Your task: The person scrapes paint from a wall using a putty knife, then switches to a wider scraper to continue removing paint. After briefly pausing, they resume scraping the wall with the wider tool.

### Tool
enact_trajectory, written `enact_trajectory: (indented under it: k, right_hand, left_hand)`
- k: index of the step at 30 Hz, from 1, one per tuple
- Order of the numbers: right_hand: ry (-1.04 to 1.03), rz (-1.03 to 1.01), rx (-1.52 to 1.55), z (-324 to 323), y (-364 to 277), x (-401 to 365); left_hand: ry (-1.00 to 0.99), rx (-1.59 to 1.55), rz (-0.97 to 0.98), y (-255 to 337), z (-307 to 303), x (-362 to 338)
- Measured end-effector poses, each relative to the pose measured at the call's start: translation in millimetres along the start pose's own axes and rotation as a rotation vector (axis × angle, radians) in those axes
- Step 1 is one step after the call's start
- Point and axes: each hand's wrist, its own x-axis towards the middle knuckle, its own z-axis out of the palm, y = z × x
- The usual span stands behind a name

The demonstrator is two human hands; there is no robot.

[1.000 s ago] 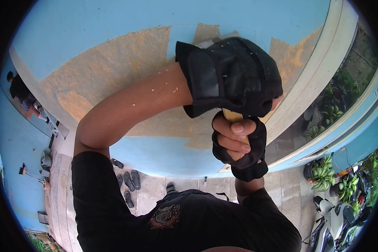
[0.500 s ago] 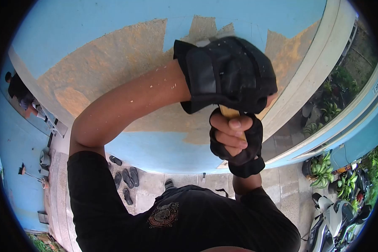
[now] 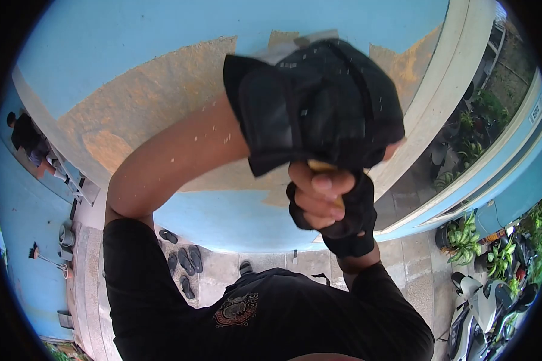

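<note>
My left hand (image 3: 325, 108), in a black fingerless glove, is closed over the upper part of a scraper with a wooden handle (image 3: 320, 165). Below it my right hand (image 3: 326, 201), gloved the same way, has its bare fingers wrapped round the handle. A blurred grey blade edge shows above my left knuckles, against the wall. Most of the tool and my left fingers are hidden by the glove. The blue wall (image 3: 132, 36) has a large rough patch (image 3: 162, 90) where brownish-grey surface shows. Pale flecks lie on my left forearm and glove.
Several dark sandals (image 3: 190, 259) lie on the paved floor (image 3: 214, 283) below. A motorcycle (image 3: 482, 313) and potted plants (image 3: 464, 240) stand at right. At far left, another person (image 3: 30, 138) is by a ladder (image 3: 78, 183); a broom (image 3: 42, 254) leans nearby.
Both hands have shifted slightly left with the scraper. My left wrist has dropped a little while its knuckles are higher, and more of the blade edge shows, blurred.
</note>
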Motion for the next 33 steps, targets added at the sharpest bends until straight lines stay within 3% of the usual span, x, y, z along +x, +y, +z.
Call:
enact_trajectory:
  k: [3,5,9,12,17,19,20,23,26,27,28,30,31,32,33]
  right_hand:
    - [0.104,-0.159,0.045,12,-12,11]
    - [0.107,-0.175,0.087,6,-10,6]
    - [0.138,-0.16,0.221,-26,33,-31]
    - [0.379,-0.184,0.24,-56,86,-64]
    - [0.566,0.019,0.231,-72,100,-108]
    - [0.608,0.041,0.083,-61,93,-119]
    - [0.644,0.058,-0.065,-57,91,-123]
    - [0.702,-0.004,-0.102,-54,93,-131]
    - [0.761,-0.108,-0.18,-59,100,-142]
    - [0.822,-0.167,-0.302,-54,104,-141]
    - [0.889,-0.22,-0.418,-50,111,-143]
    - [0.791,-0.217,-0.459,-56,120,-150]
    - [0.823,-0.213,-0.521,-51,123,-145]
    - [0.855,-0.203,-0.585,-46,127,-140]
    - [0.887,-0.181,-0.567,-42,131,-137]
  left_hand:
    - [-0.187,0.53,0.278,-18,-9,15]
    - [-0.189,0.621,0.369,-21,-6,18]
    - [-0.443,0.621,0.109,10,24,-14]
    - [-0.6,0.56,-0.105,10,51,-72]
    - [-0.486,0.408,-0.229,24,78,-134]
    - [-0.198,0.367,-0.029,33,84,-146]
    - [-0.196,0.372,-0.028,38,89,-152]
    - [0.091,0.291,-0.13,50,108,-181]
    - [0.053,0.335,-0.244,61,120,-213]
    - [0.054,0.225,-0.387,71,124,-217]
    - [0.042,0.221,-0.402,73,124,-223]
    - [0.025,0.224,-0.508,76,130,-242]
    - [0.075,0.205,-0.518,76,134,-242]
    - [0.038,0.1,-0.74,85,133,-245]
    - [0.049,0.101,-0.732,87,136,-250]
